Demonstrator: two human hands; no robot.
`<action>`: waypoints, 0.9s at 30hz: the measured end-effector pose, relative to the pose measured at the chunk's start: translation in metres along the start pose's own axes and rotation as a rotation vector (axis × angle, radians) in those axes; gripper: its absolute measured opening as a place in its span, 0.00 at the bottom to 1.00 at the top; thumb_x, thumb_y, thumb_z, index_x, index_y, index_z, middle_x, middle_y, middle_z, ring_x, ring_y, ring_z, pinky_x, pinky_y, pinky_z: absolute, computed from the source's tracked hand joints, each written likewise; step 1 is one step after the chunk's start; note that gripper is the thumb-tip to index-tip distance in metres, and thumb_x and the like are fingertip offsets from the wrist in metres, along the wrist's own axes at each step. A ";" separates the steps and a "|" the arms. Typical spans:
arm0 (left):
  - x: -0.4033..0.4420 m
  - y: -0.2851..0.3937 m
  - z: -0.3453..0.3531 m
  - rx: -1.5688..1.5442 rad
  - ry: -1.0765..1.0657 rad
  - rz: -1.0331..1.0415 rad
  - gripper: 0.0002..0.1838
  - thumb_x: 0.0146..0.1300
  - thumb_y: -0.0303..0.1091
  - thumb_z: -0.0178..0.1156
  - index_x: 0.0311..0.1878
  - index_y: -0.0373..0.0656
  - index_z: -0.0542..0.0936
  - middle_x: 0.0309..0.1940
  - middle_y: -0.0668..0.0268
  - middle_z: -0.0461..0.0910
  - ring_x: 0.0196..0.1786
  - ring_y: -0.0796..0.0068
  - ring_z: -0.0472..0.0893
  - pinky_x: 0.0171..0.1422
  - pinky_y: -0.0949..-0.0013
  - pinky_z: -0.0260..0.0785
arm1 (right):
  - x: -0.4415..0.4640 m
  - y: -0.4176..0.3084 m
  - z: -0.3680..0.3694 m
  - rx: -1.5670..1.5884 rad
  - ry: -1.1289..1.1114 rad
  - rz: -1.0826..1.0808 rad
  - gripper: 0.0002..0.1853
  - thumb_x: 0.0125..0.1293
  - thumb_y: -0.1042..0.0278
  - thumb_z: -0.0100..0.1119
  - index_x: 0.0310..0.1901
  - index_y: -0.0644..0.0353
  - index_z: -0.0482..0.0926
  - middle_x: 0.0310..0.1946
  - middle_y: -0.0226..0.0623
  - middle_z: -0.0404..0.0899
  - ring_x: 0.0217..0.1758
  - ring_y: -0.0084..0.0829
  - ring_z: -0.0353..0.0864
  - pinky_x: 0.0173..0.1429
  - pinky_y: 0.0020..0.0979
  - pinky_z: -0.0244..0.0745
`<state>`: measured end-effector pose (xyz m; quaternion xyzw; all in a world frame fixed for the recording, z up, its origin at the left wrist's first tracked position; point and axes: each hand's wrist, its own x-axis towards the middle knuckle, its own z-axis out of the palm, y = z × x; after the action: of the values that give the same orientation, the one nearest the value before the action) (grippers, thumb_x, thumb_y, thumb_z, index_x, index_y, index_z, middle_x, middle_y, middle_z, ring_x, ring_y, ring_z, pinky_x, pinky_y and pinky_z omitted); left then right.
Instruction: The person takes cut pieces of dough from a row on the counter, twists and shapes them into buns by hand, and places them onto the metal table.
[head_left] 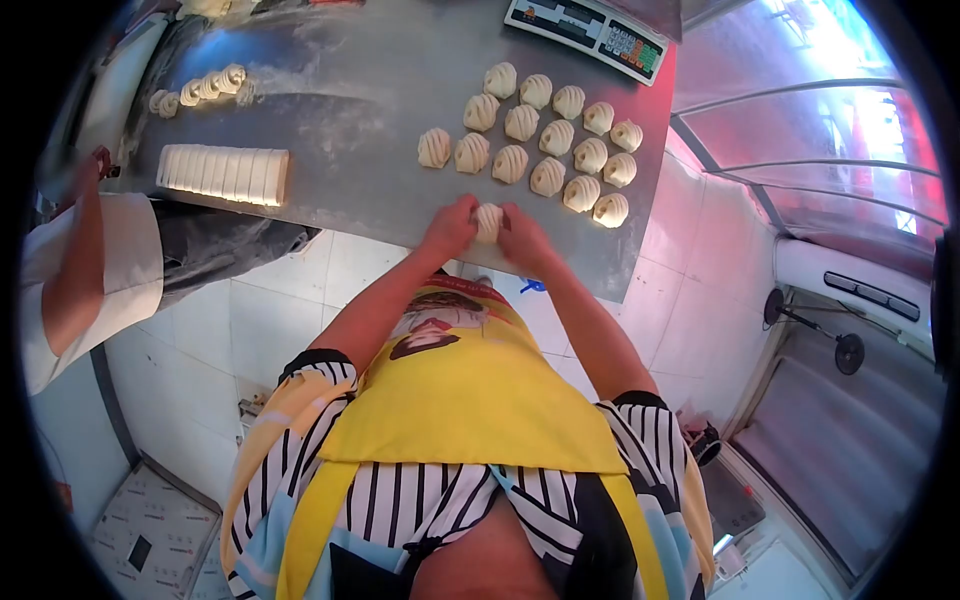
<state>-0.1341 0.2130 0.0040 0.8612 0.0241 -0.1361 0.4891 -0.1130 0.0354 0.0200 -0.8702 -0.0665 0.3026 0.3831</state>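
Near the front edge of the metal table (pixel 380 215), a twisted dough bun (pixel 488 223) sits between my two hands. My left hand (pixel 452 229) is closed on the bun's left side, its fingers pressed against the dough. On the other side my right hand (pixel 523 238) grips the same bun, fingers bent around its edge. Just beyond my hands, several shaped dough buns (pixel 521 122) with ridged tops stand in slanting rows. The closest of them is a bun (pixel 472 153) above my left hand. My fingers hide the sides of the held bun.
A digital scale (pixel 590 35) stands at the table's far right. On the left lie a sliced dough block (pixel 224 175) and a row of twisted dough pieces (pixel 213 85). Another person's arm (pixel 85 240) is at the left table edge. Flour dusts the tabletop.
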 end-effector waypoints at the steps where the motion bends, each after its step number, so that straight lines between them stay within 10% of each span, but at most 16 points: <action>1: -0.002 0.004 0.003 0.064 0.040 0.033 0.11 0.58 0.36 0.55 0.42 0.43 0.71 0.29 0.50 0.79 0.32 0.46 0.78 0.36 0.52 0.68 | -0.001 -0.001 0.002 -0.020 0.015 0.019 0.13 0.60 0.69 0.52 0.47 0.59 0.68 0.28 0.43 0.78 0.33 0.32 0.81 0.31 0.33 0.75; 5: -0.007 0.016 0.010 0.218 0.026 -0.035 0.11 0.58 0.36 0.54 0.41 0.44 0.69 0.28 0.48 0.78 0.35 0.41 0.76 0.36 0.46 0.66 | -0.006 -0.014 -0.021 0.475 -0.228 0.248 0.14 0.58 0.72 0.53 0.47 0.61 0.69 0.26 0.38 0.76 0.23 0.29 0.79 0.27 0.31 0.73; 11: -0.005 0.020 -0.011 -0.358 -0.201 -0.300 0.10 0.58 0.36 0.54 0.40 0.42 0.69 0.27 0.48 0.78 0.34 0.42 0.76 0.37 0.46 0.67 | 0.009 0.007 0.011 -0.064 0.138 0.085 0.10 0.60 0.65 0.53 0.42 0.54 0.70 0.32 0.43 0.80 0.30 0.42 0.81 0.37 0.43 0.74; 14: -0.008 0.030 -0.009 -0.329 -0.098 -0.328 0.09 0.58 0.32 0.54 0.39 0.40 0.67 0.25 0.51 0.79 0.29 0.48 0.79 0.32 0.51 0.69 | 0.001 -0.005 0.008 -0.259 0.208 0.043 0.09 0.59 0.63 0.54 0.40 0.53 0.72 0.32 0.40 0.80 0.29 0.40 0.82 0.38 0.40 0.74; 17: -0.005 -0.001 0.023 0.254 0.280 0.085 0.08 0.57 0.31 0.54 0.38 0.40 0.68 0.22 0.55 0.78 0.23 0.56 0.80 0.29 0.57 0.71 | 0.011 0.011 0.000 0.167 -0.033 0.191 0.08 0.61 0.62 0.51 0.40 0.52 0.71 0.33 0.42 0.80 0.35 0.43 0.80 0.40 0.42 0.73; 27: -0.012 0.017 0.007 -0.009 0.056 -0.246 0.11 0.55 0.35 0.58 0.38 0.40 0.72 0.27 0.52 0.78 0.32 0.50 0.79 0.37 0.55 0.69 | 0.004 -0.011 -0.004 -0.168 0.091 0.059 0.10 0.53 0.74 0.55 0.38 0.59 0.69 0.30 0.47 0.78 0.33 0.45 0.81 0.35 0.42 0.73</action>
<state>-0.1442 0.1998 0.0180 0.8529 0.1439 -0.1711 0.4718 -0.1064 0.0421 0.0279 -0.9136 -0.0485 0.2674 0.3025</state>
